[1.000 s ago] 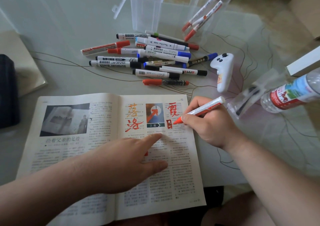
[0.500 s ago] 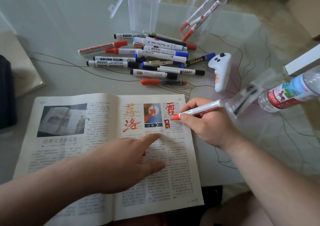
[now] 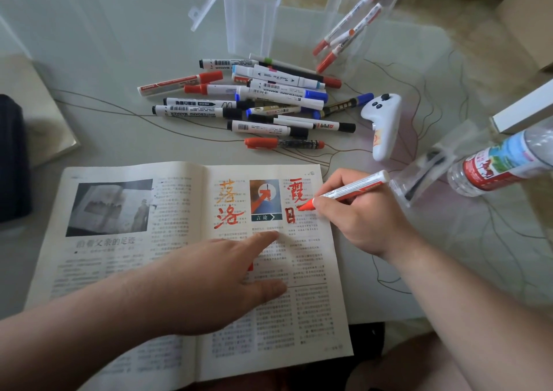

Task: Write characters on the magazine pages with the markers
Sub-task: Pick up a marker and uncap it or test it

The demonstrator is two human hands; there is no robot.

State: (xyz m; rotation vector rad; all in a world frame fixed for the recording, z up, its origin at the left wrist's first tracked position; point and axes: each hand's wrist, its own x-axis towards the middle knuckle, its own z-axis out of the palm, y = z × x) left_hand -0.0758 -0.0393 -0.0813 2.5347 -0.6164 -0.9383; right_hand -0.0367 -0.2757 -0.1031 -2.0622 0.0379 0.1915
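An open magazine [image 3: 113, 274] lies on the table in front of me. Its right page carries orange characters at the upper left and red characters [image 3: 294, 200] at the upper right. My right hand [image 3: 363, 217] grips a red marker [image 3: 348, 190] with its tip touching the page beside the lower red character. My left hand [image 3: 218, 283] lies flat on the right page with fingers spread, pressing it down. Something small and red shows just under its fingers.
Several loose markers [image 3: 263, 103] lie in a pile beyond the magazine. A white controller [image 3: 384, 123], a plastic bottle [image 3: 502, 163] and clear plastic sleeves [image 3: 254, 10] holding red markers sit at the back and right. A dark object [image 3: 12, 160] is at far left.
The red marker's tip has shifted slightly up and left on the right page, beside the lower red character. My left hand has stayed pressed on the page.
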